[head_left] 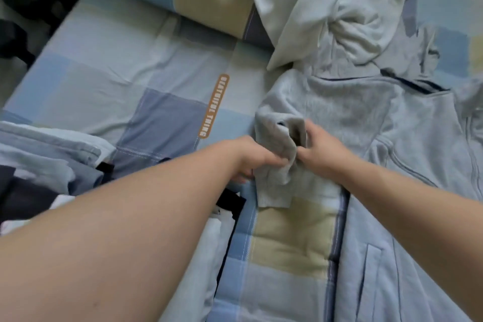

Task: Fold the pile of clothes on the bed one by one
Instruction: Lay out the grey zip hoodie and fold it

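Observation:
A light grey zip hoodie (392,144) lies spread on the checked bed (104,81), its body running down the right side. Its left sleeve (277,144) is bunched up near the middle of the view, cuff end hanging toward me. My left hand (251,157) grips the sleeve fabric from the left. My right hand (321,149) pinches the same sleeve from the right, fingers curled into the cloth. Behind the hoodie lies a crumpled pale garment (326,8) with dark print.
A stack of folded clothes (47,159) in blue, white and dark tones sits at the left under my left forearm. A rolled checked quilt (183,0) runs across the back. The bed's left edge drops to a dark floor (23,8).

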Motion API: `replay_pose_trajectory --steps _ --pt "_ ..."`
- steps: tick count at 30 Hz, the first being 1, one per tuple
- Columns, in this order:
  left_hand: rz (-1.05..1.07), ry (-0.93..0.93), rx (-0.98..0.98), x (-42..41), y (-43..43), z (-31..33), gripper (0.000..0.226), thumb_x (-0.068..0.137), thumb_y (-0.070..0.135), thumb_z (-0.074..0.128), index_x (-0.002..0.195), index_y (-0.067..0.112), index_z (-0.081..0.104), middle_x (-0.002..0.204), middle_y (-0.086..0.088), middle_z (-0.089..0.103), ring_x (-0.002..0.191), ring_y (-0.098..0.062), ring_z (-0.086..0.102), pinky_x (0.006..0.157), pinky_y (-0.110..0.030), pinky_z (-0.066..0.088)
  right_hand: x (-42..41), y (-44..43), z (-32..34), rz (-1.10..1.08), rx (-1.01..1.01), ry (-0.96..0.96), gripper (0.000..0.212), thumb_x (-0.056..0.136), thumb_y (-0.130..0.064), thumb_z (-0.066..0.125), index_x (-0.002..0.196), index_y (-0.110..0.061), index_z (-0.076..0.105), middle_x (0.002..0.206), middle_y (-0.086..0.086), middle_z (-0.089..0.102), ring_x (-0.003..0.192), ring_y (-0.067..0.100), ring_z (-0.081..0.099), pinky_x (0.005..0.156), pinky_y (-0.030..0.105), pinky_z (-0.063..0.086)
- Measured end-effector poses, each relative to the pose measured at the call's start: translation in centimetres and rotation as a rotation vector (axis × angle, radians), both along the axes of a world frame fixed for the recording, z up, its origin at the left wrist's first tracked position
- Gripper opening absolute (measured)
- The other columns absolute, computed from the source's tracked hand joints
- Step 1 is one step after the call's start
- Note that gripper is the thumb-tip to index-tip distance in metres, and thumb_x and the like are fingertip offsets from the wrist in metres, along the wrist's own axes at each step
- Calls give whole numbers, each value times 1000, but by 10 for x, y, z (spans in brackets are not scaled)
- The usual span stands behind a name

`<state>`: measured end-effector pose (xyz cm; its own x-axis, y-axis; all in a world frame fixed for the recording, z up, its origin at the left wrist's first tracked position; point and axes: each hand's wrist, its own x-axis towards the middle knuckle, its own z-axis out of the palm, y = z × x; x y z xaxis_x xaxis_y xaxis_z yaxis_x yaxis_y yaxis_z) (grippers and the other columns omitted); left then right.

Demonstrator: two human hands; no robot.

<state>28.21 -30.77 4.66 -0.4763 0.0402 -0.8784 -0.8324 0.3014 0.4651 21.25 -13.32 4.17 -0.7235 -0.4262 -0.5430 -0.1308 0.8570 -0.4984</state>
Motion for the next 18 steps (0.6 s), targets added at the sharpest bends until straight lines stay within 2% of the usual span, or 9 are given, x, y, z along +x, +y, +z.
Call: replay_pose_trajectory --steps 1,3,6,9,11,13,14,16,18 --pt "-56 59 -47 5 8 -10 49 79 43 83 113 11 67 103 -8 70 85 -22 67 83 -36 56 2 0 -3 -6 -6 -16 68 86 -16 60 148 -37 39 146 -6 48 136 16 44 104 31 40" --pt "-79 146 -164 4 15 -15 43 86 34 78 116 4 68 112 -15 70 107 -31 67 91 -40 55 3 0 0 8 45 -48 82 88 -10 55 158 -37 22 163 -5 28 150 15 27 120 35 29" --pt "-57 145 -250 -7 -9 -7 28 92 21 66 114 2 66 117 -19 67 107 -35 64 87 -37 53 -3 -2 14 -5 71 -57 80 92 4 41 160 -33 19 166 -8 20 151 14 23 114 22 24" --pt "-83 242 -443 -24 -74 23 7 90 7 57 90 12 62 106 -15 66 99 -35 62 72 -32 43 -5 -19 34 -59 42 -22 82 91 8 35 159 -35 22 165 -8 22 151 14 21 115 22 19" --pt "-172 417 -788 -34 -124 48 9 88 5 56 88 14 57 102 -15 59 102 -38 60 72 -35 38 -7 -39 41 -90 35 56 79 91 5 38 159 -33 24 164 -4 27 149 18 27 115 26 23" --pt "-308 599 -1163 -41 -170 67 19 86 8 59 103 15 56 114 -14 54 106 -39 55 79 -40 39 -5 -66 44 -70 12 149 74 93 0 43 159 -27 26 160 1 32 146 22 31 115 28 25" --pt "-381 614 -1239 -43 -188 72 26 85 9 61 109 16 54 119 -13 52 108 -38 53 83 -41 39 -6 -80 43 -49 -4 185 72 93 -2 46 159 -25 27 159 3 34 144 24 32 116 30 25" --pt "-473 449 -1193 -44 -212 71 35 86 14 61 119 20 51 128 -11 50 117 -36 50 91 -41 38 -7 -104 39 -34 -11 229 73 89 -3 49 157 -22 31 157 5 36 141 27 36 116 36 31" --pt "-413 254 -1075 -41 -225 57 43 88 20 60 129 22 48 137 -11 45 127 -35 44 99 -42 37 -8 -123 31 -36 27 230 76 85 -4 51 156 -24 32 156 3 36 139 29 38 112 41 37"
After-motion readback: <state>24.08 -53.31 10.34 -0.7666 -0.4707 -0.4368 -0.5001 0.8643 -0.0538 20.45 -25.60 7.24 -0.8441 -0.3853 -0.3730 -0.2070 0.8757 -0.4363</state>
